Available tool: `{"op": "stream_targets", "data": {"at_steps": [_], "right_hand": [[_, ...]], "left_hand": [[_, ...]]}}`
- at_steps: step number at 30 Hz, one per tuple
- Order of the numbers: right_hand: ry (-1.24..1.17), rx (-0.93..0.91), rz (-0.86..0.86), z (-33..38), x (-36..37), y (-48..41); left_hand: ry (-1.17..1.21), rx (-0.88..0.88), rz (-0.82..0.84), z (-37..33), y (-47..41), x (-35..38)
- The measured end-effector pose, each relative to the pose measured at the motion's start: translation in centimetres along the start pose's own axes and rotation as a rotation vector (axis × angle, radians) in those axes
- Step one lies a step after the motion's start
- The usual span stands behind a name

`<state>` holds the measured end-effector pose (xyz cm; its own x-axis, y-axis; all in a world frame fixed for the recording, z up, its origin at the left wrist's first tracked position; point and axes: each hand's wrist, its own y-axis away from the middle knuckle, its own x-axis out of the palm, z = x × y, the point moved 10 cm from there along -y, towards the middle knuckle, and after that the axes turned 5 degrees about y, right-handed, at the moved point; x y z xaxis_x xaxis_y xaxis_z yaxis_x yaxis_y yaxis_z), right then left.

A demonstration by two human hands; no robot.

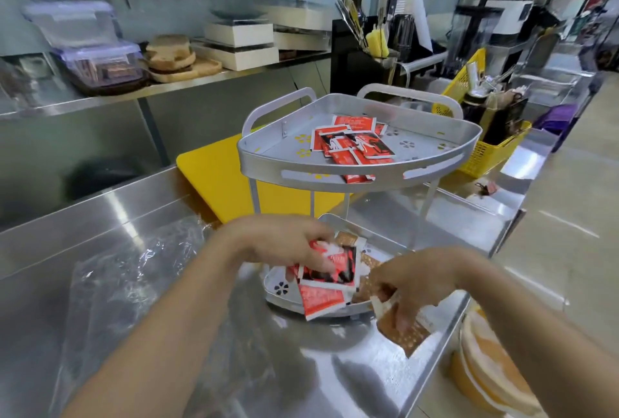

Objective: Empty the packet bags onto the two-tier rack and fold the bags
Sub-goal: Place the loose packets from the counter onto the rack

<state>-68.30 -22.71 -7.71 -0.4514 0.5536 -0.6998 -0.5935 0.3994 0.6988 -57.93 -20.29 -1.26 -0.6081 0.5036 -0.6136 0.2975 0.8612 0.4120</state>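
A grey two-tier rack (361, 179) stands on the steel counter. Its top tier holds a pile of red sauce packets (351, 142). Over the lower tier (278, 290), my left hand (284, 243) is closed on a bunch of red packets (326, 280), some hanging over the tier's front rim. My right hand (412, 287) grips brown packets (398, 327) just off the tier's right front edge. More brown packets (366, 263) lie in the lower tier. A clear, crumpled plastic bag (134, 277) lies flat on the counter to the left of my left arm.
A yellow cutting board (214, 176) lies behind the rack. A yellow basket (485, 156) of utensils stands at the right, a black knife holder (365, 59) behind. Containers sit on the back shelf (97, 99). The counter's right edge (445, 347) is close to my right hand.
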Motion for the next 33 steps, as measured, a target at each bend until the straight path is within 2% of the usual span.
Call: {"op": "stream_targets", "data": {"at_steps": [2,5,8,11,13,16,19,22,23,28,30,33], "right_hand": [[-0.211,0.003,-0.07,-1.4,0.4,-2.9],[-0.635,-0.024,-0.36,-3.8,-1.8,-4.9],[-0.894,-0.006,-0.52,-5.8,-2.5,-6.2],[-1.042,0.041,-0.597,-7.1,-2.2,-7.2],[-1.026,0.082,-0.623,-7.7,-1.9,-7.9],[-0.888,0.143,-0.664,-8.2,-1.3,-9.1],[-0.706,0.227,-0.616,-8.4,0.1,-10.2],[-0.311,0.374,-0.649,-8.8,0.3,-10.0],[-0.29,0.388,-0.676,-8.8,0.3,-9.6],[-0.499,0.207,-0.812,-6.0,-1.6,-8.2],[-0.463,0.101,-0.784,-3.4,-2.2,-8.0],[-0.364,-0.092,-0.637,2.9,-2.2,-8.7]], "left_hand": [[0.076,0.121,-0.031,-3.3,2.4,-2.7],[0.312,0.344,-0.169,-7.7,5.3,-7.5],[0.554,0.505,-0.515,-10.0,6.8,-13.3],[0.54,0.481,-0.8,-10.2,5.8,-16.8],[0.403,0.411,-0.845,-10.0,3.5,-16.8],[0.191,0.245,-0.788,-8.5,-0.4,-14.9],[-0.084,0.052,-0.749,-7.0,-2.0,-14.1],[-0.262,0.079,-0.756,-8.2,-1.4,-14.3],[-0.248,0.121,-0.783,-8.7,-0.8,-14.2],[-0.124,0.232,-1.083,-7.7,5.5,-15.1],[-0.079,0.253,-1.193,-5.8,8.6,-15.2],[-0.076,0.196,-1.435,-1.1,14.3,-14.4]]}}
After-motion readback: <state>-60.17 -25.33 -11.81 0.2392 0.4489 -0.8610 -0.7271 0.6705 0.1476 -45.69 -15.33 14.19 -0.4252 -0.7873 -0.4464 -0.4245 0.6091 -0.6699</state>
